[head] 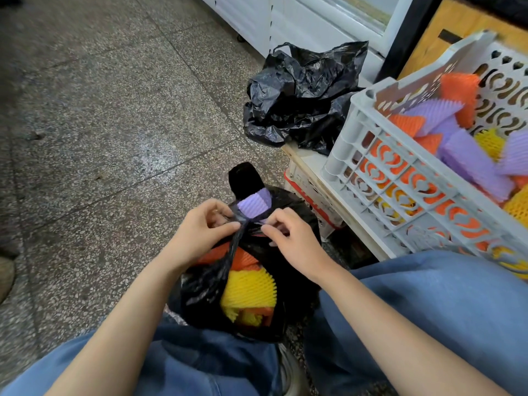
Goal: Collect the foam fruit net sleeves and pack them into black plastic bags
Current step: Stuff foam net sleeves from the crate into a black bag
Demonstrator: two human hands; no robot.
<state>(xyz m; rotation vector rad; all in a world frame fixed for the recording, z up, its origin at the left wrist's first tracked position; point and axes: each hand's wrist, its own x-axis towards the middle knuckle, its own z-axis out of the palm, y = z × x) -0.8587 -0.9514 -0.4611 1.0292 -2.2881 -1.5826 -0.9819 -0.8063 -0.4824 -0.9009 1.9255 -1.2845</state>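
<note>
The person is sitting with a black plastic bag standing on the speckled floor between their knees. Both hands are pinching the bag's stretched handles at its mouth: the left hand is gripping one twisted strand between thumb and curled fingers, and the right hand is nipping the other side just beside it, possibly at a knot, though the plastic there is too bunched to tell. Foam sleeves are showing through the gaps: a purple sleeve at the top, an orange sleeve below the handles and a yellow sleeve nearest the person. To the right, a white crate is holding more orange, purple and yellow sleeves on a low bench, with crumpled spare black bags lying beside it.
</note>
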